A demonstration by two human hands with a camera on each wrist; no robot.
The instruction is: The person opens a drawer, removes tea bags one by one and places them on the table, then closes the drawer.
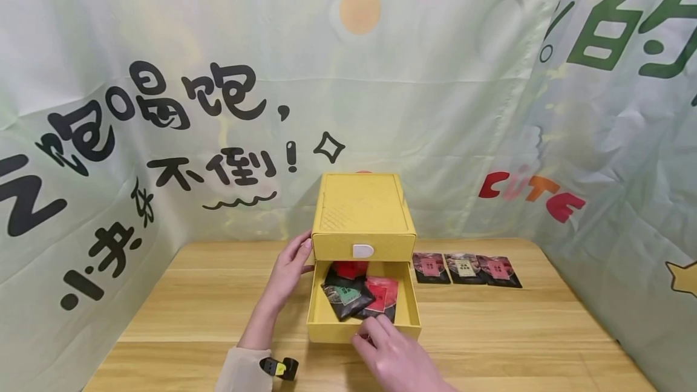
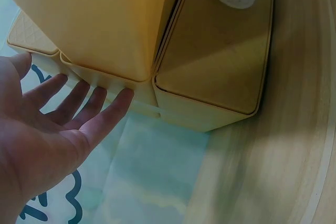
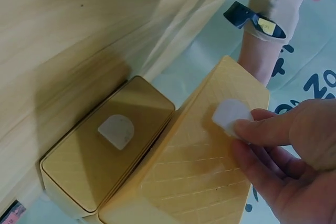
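A yellow drawer box [image 1: 363, 204] stands on the table. Its middle drawer [image 1: 325, 333] is pulled out and holds several dark sachets with red and green labels, such as a green-labelled sachet [image 1: 348, 296]. With thumb and fingers, my right hand [image 3: 286, 156] pinches the white pull tab [image 3: 231, 115] on that drawer's front. My left hand [image 2: 63, 119] has its fingers extended, with the fingertips against the box's left side. Below the pulled-out drawer, the closed bottom drawer [image 3: 89, 171] shows its own white tab in the wrist views.
Three dark sachets lie in a row to the right of the box, among them a cream-labelled sachet [image 1: 464, 268]. A printed cloth [image 1: 414, 107] hangs behind and beside the wooden table [image 1: 501, 331]. A black strap [image 1: 279, 368] is on the left wrist.
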